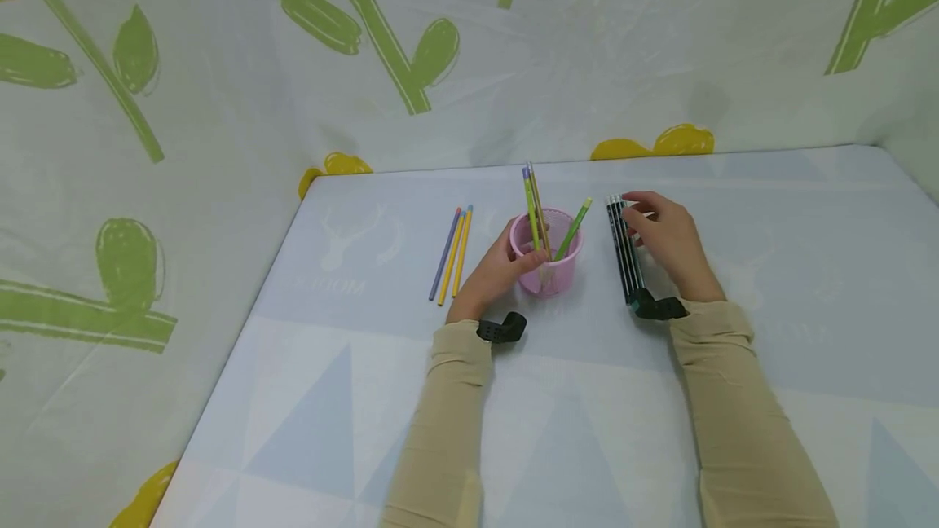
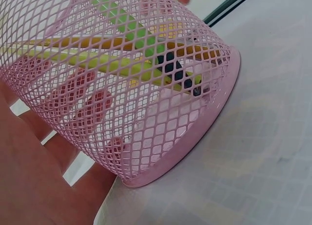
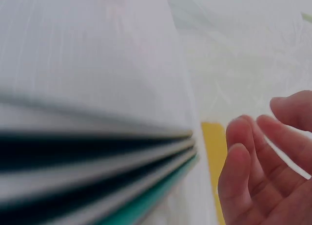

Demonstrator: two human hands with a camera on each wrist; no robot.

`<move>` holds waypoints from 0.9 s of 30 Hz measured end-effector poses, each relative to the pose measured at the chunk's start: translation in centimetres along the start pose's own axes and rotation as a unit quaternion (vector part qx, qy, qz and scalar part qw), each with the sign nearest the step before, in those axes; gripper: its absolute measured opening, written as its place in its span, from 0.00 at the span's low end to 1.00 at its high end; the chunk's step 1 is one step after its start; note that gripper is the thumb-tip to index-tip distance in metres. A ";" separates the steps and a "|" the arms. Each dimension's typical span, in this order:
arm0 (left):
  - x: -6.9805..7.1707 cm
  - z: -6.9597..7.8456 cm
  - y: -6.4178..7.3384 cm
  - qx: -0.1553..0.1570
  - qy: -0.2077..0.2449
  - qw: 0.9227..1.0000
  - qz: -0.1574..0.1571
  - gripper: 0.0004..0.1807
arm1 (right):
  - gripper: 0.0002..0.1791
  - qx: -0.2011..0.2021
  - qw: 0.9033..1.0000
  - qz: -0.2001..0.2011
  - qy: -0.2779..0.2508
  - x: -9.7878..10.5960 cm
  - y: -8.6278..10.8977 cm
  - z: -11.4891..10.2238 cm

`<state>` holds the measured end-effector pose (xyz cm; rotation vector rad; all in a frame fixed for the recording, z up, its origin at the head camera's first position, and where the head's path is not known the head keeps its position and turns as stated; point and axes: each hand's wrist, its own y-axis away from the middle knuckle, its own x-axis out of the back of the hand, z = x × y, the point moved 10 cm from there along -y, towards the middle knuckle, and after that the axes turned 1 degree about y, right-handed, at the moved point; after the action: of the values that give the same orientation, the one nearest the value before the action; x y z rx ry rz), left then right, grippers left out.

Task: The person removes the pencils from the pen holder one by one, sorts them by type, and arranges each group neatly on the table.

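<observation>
My left hand grips a pink mesh pencil cup from its left, thumb at the rim and fingers round the far side. Several pencils lean inside the cup, among them a green pencil; the left wrist view shows their lower ends through the mesh. To the right of the cup, a row of several dark striped pencils lies side by side on the table. Over their far end hovers my right hand, fingers loosely bent and nothing between them in the right wrist view.
Left of the cup lie two yellow pencils and a purple pencil. The table cover is pale with blue triangles. Behind the table hangs a white sheet with green leaf prints. A black wrist camera sits on the left wrist.
</observation>
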<state>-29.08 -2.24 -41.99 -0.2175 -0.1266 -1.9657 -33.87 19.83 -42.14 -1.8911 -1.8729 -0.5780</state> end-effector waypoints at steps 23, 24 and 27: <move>0.1 0.2 0.0 -0.003 0.003 1.000 0.004 0.40 | 0.25 0.127 0.952 -0.242 -0.138 -6.0 3.8 -8.1; 0.1 0.2 0.0 -0.004 0.002 1.000 0.004 0.41 | 0.26 0.130 0.948 -0.253 -0.141 -6.4 3.9 -8.3; 0.0 0.1 0.1 -0.002 0.002 1.000 0.001 0.44 | 0.30 0.140 0.939 -0.278 -0.145 -7.3 4.3 -8.6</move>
<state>-29.02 -2.26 -41.87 -0.2174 -0.1198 -1.9651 -29.65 8.91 -39.08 -1.3112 -2.5499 -0.1737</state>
